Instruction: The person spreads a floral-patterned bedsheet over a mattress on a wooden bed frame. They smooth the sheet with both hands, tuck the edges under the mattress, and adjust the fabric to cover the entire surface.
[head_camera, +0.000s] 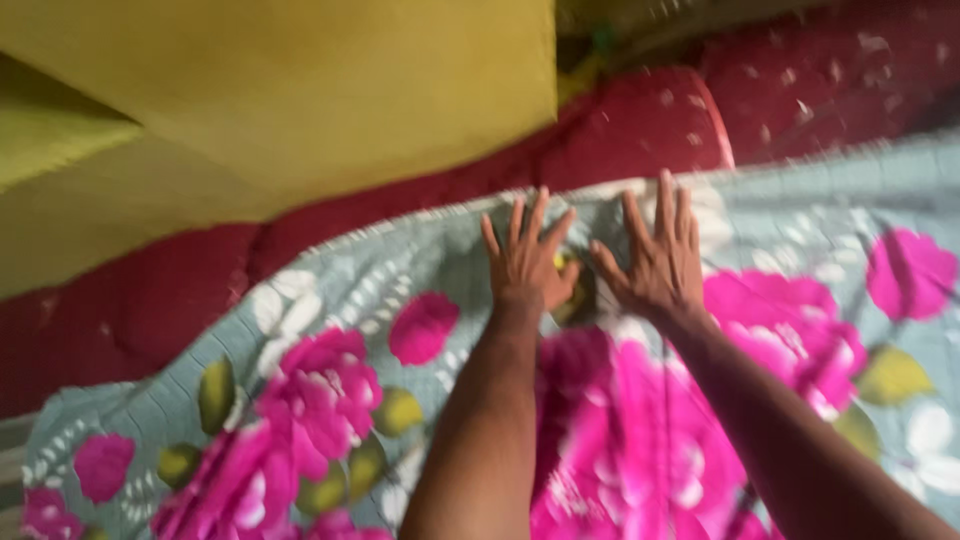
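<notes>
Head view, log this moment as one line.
left hand: flat on floral bedsheet | right hand: flat on bedsheet | fingers spread | red mattress beneath

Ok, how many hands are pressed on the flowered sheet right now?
2. The left hand lies flat near the flowered sheet's far edge, and the right hand lies flat just beside it. Both have spread fingers. No other hands show.

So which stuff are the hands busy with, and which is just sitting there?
In use:
- left hand and right hand, both flat with fingers spread
- flowery grey sheet with big pink blooms, under both palms

Just there:
- red speckled bedding beyond the sheet's edge
- yellow wall
</notes>
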